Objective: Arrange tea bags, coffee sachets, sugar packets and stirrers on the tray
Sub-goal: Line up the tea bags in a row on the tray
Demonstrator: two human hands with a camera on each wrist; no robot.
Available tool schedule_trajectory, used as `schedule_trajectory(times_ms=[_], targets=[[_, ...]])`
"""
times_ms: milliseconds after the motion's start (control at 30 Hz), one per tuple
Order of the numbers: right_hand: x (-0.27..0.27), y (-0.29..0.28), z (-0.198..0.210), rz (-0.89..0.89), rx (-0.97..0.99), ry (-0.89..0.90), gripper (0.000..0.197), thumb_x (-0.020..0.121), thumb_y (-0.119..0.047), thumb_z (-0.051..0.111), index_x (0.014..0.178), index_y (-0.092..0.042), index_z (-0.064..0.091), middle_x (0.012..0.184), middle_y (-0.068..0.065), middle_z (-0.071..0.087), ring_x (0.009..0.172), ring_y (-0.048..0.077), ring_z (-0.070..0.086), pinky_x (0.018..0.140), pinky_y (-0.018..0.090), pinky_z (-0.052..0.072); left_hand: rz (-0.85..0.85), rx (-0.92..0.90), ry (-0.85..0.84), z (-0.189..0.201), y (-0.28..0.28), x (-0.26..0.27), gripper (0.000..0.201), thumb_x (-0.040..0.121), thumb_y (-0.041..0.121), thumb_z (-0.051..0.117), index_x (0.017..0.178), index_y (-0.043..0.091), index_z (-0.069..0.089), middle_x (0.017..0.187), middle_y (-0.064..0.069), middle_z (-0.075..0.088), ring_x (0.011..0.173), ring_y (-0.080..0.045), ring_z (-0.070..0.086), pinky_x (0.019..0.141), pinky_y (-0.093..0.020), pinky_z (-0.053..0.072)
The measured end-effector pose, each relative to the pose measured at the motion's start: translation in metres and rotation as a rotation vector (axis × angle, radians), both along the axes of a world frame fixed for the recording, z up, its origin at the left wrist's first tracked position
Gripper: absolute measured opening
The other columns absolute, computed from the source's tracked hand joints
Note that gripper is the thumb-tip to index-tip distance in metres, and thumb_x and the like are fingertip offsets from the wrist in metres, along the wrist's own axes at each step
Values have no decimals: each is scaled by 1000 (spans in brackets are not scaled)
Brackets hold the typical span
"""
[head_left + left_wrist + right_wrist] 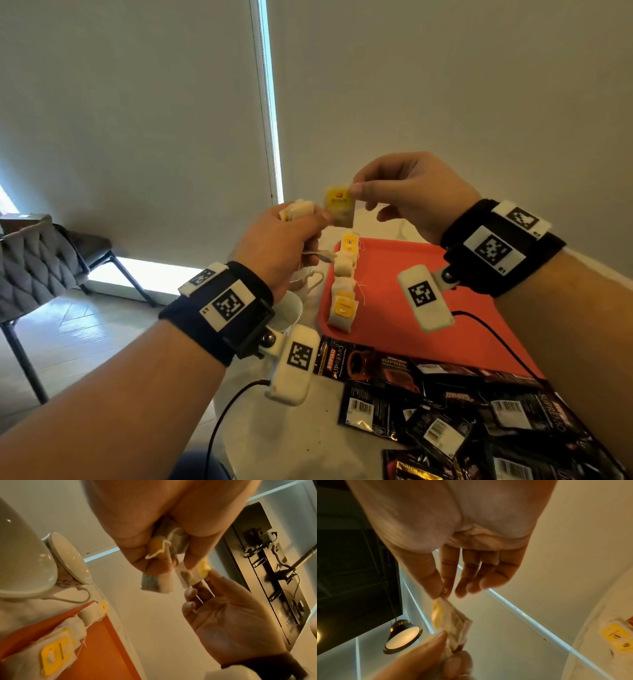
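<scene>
A single tea bag [339, 209] is pinched by thumb and forefinger of the right hand [407, 195], raised above the red tray [411, 301]. A bunch of tea bags [161, 555] is clutched in the left hand [281, 243] (strings seen only from the left wrist). A row of tea bags [344, 284] lies along the tray's left edge; coffee sachets [445, 411] are heaped nearer, cups [34, 561] probably beside the tray.

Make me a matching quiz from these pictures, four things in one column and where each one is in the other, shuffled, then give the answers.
Things:
1. single tea bag
2. bunch of tea bags
3. row of tea bags
4. coffee sachets

Places:
A. lying along the left edge of the red tray
B. pinched at its top by the right hand
C. heaped on the table near the tray's front edge
D. gripped in the left hand

Pairs: 1-B, 2-D, 3-A, 4-C
</scene>
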State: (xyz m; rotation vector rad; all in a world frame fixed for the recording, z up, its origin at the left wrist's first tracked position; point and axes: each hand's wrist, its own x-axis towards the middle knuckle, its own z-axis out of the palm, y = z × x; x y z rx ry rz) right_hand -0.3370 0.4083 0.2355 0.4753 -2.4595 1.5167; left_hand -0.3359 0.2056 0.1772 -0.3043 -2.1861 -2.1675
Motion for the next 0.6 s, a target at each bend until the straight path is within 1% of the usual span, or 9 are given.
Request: schedule_trajectory(times_ms=[67, 100, 200, 267, 333, 400, 467, 533, 600], targets=[[-3, 1, 0, -36, 134, 12, 4, 88, -29, 79, 86, -25, 77, 78, -7, 72, 73, 8, 63, 68, 28, 54, 65, 51, -6, 2, -3, -4, 13, 99, 28, 71, 93, 16, 69, 63, 3, 58, 58, -11, 55, 63, -31, 53], [-5, 2, -2, -34, 146, -3, 4, 87, -28, 79, 86, -25, 77, 78, -7, 72, 73, 8, 64, 69, 28, 55, 88, 71, -7, 3, -5, -6, 13, 98, 28, 72, 92, 17, 69, 62, 3, 58, 57, -11, 55, 63, -31, 53], [-10, 2, -4, 0, 42, -66, 3, 87, -19, 79, 85, -19, 77, 77, -4, 73, 78, 15, 67, 77, 37, 58, 86, 65, 9, 6, -5, -8, 16, 94, 32, 76, 92, 18, 69, 63, 4, 58, 58, -11, 56, 64, -32, 54], [-13, 1, -5, 30, 0, -90, 3, 88, -14, 76, 86, -15, 76, 77, 0, 73, 78, 18, 68, 78, 39, 59, 33, 8, 19, 7, -3, -8, 17, 93, 35, 77, 92, 18, 71, 65, 3, 58, 60, -12, 55, 63, -30, 54], [-15, -2, -6, 61, -65, -112, 1, 90, -10, 74, 89, -10, 74, 80, 5, 73, 78, 20, 69, 76, 39, 59, -10, -43, 22, 7, -1, -9, 13, 93, 29, 76, 93, 17, 73, 64, 3, 56, 60, -12, 54, 60, -28, 52], [-17, -4, -9, 80, -117, -126, 2, 92, -10, 73, 93, -9, 73, 83, 8, 74, 79, 23, 70, 75, 40, 59, -9, -91, 26, 8, 1, -14, 9, 96, 22, 74, 96, 14, 72, 63, 2, 56, 60, -12, 54, 59, -28, 51], [-21, -4, -14, 92, -138, -141, 8, 91, -9, 74, 99, -9, 72, 88, 10, 75, 82, 25, 72, 75, 40, 60, 15, -103, 15, 8, 1, -19, 7, 97, 19, 72, 98, 12, 72, 63, 1, 57, 59, -12, 54, 58, -28, 50], [-24, -2, -21, 95, -132, -155, 20, 88, -3, 74, 106, -9, 70, 94, 13, 76, 86, 27, 74, 74, 39, 60, 33, -83, -12, 7, 0, -25, 8, 96, 16, 72, 101, 10, 73, 62, 1, 58, 58, -12, 54, 55, -27, 50], [-27, -2, -30, 94, -156, -170, 25, 87, 3, 74, 108, -9, 68, 91, 12, 76, 84, 25, 75, 73, 39, 60, 33, -70, -36, 5, -1, -31, 11, 96, 15, 73, 106, 9, 73, 65, -1, 59, 59, -12, 55, 55, -27, 50]])
